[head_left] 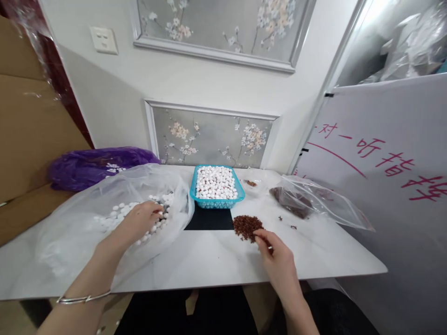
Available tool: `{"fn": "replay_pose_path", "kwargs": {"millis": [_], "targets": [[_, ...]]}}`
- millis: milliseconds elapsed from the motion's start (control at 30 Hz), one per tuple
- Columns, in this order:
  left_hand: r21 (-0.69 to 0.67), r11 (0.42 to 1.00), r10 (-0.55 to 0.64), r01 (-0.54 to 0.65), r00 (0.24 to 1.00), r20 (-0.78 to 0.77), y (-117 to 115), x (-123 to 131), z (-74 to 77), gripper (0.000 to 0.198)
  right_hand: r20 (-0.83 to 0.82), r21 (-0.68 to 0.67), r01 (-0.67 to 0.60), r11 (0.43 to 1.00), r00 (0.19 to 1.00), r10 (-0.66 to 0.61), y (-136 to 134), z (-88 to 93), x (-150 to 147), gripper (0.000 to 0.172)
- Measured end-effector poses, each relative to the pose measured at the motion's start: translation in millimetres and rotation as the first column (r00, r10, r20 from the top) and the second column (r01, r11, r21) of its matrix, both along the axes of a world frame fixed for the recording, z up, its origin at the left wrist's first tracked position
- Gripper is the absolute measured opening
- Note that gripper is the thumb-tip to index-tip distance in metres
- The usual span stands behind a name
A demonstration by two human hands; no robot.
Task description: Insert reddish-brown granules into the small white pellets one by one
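My left hand (139, 221) reaches into a clear plastic bag (87, 218) of small white round pieces (118, 211), its fingers curled down among them. My right hand (275, 258) rests on the white table (209, 260), its fingertips pinched at the near edge of a small heap of dark red-brown bits (246, 225). Behind the heap stands a turquoise basket (216, 201) full of the same white pieces. What each hand's fingers hold is too small to make out.
A clear zip bag (314, 200) with more red-brown bits lies at the right. A purple bag (94, 165) sits at the back left. Cardboard boxes (31, 130) stand on the left, a white board with red writing (384, 186) on the right. A black patch (209, 218) lies under the basket.
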State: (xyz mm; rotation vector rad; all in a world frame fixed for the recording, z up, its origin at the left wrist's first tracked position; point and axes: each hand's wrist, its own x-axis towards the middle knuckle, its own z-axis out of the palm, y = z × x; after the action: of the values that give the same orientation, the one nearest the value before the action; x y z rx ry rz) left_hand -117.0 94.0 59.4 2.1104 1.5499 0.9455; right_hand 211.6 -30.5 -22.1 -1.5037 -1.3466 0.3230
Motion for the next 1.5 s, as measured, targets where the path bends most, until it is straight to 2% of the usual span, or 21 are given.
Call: {"fn": "replay_pose_path", "kwargs": {"millis": [67, 133, 200, 300, 367, 433, 567, 667, 733, 767, 867, 933, 1100, 1167, 1300, 1500], "targets": [[0.047, 0.998, 0.036, -0.033, 0.998, -0.052, -6.3, 0.9, 7.7, 0.010, 0.100, -0.005, 0.032, 0.999, 0.994, -0.031, 2.5, -3.9, 12.2, 0.019], [0.074, 0.995, 0.075, -0.073, 0.997, -0.036, -17.8, 6.2, 16.9, 0.017, 0.193, -0.022, 0.014, 1.000, 0.981, -0.009, 5.2, -5.3, 12.2, 0.018], [0.057, 0.996, 0.069, -0.074, 0.994, 0.087, -34.0, 17.7, 24.2, 0.021, 0.289, -0.041, -0.002, 0.999, 0.957, 0.014, 8.5, -4.3, 3.1, 0.019], [0.009, 0.999, -0.040, 0.040, 0.924, 0.381, -62.8, 44.9, 25.4, 0.022, 0.435, -0.071, 0.042, 0.997, 0.900, -0.007, 15.6, -2.5, -13.8, 0.021], [-0.063, 0.985, -0.103, 0.159, 0.844, 0.527, -80.1, 64.9, 17.4, 0.023, 0.482, -0.077, 0.082, 0.994, 0.876, -0.035, 21.0, -3.4, -20.1, 0.020], [-0.180, 0.946, -0.094, 0.269, 0.759, 0.644, -92.7, 82.7, 3.7, 0.020, 0.489, -0.074, 0.096, 0.993, 0.871, -0.048, 25.2, -6.0, -21.8, 0.019], [-0.365, 0.797, 0.084, 0.481, 0.511, 0.856, -101.7, 105.6, -27.3, 0.017, 0.495, -0.053, 0.096, 0.994, 0.867, -0.058, 25.3, -7.0, -20.8, 0.022], [-0.396, 0.716, 0.205, 0.575, 0.369, 0.907, -100.0, 111.5, -42.9, 0.017, 0.351, 0.064, 0.042, 0.997, 0.934, -0.062, 18.6, 0.2, -24.8, 0.021], [-0.390, 0.692, 0.242, 0.608, 0.314, 0.918, -97.7, 111.3, -49.1, 0.015, 0.139, 0.092, -0.052, 0.994, 0.990, 0.039, 13.4, 5.9, -31.5, 0.019], [-0.384, 0.685, 0.260, 0.619, 0.285, 0.923, -96.5, 110.5, -51.3, 0.013, 0.025, 0.067, -0.123, 0.990, 0.992, 0.122, 11.3, 8.0, -36.0, 0.019], [-0.370, 0.666, 0.309, 0.648, 0.212, 0.927, -93.8, 106.8, -55.3, 0.011, -0.249, -0.043, -0.365, 0.930, 0.905, 0.344, 8.3, 9.9, -51.7, 0.016], [-0.362, 0.661, 0.324, 0.657, 0.186, 0.928, -92.9, 104.9, -56.1, 0.012, -0.358, -0.024, -0.456, 0.890, 0.835, 0.418, 8.7, 9.3, -61.4, 0.014], [-0.368, 0.666, 0.334, 0.648, 0.182, 0.925, -93.6, 105.1, -54.1, 0.011, -0.588, 0.059, -0.461, 0.885, 0.700, 0.404, 9.0, 11.9, -73.1, 0.015], [-0.367, 0.674, 0.329, 0.641, 0.185, 0.926, -93.7, 106.1, -53.9, 0.007, -0.639, 0.058, -0.477, 0.877, 0.657, 0.400, 7.9, 12.2, -73.4, 0.015], [-0.343, 0.683, 0.296, 0.645, 0.185, 0.937, -92.2, 106.8, -56.6, 0.009, -0.656, 0.111, -0.477, 0.872, 0.624, 0.424, 6.6, 6.4, -72.1, 0.009], [-0.312, 0.678, 0.242, 0.665, 0.198, 0.950, -91.4, 108.1, -59.8, 0.012, -0.581, 0.089, -0.463, 0.882, 0.695, 0.424, 5.6, 8.1, -74.7, 0.007]]}}
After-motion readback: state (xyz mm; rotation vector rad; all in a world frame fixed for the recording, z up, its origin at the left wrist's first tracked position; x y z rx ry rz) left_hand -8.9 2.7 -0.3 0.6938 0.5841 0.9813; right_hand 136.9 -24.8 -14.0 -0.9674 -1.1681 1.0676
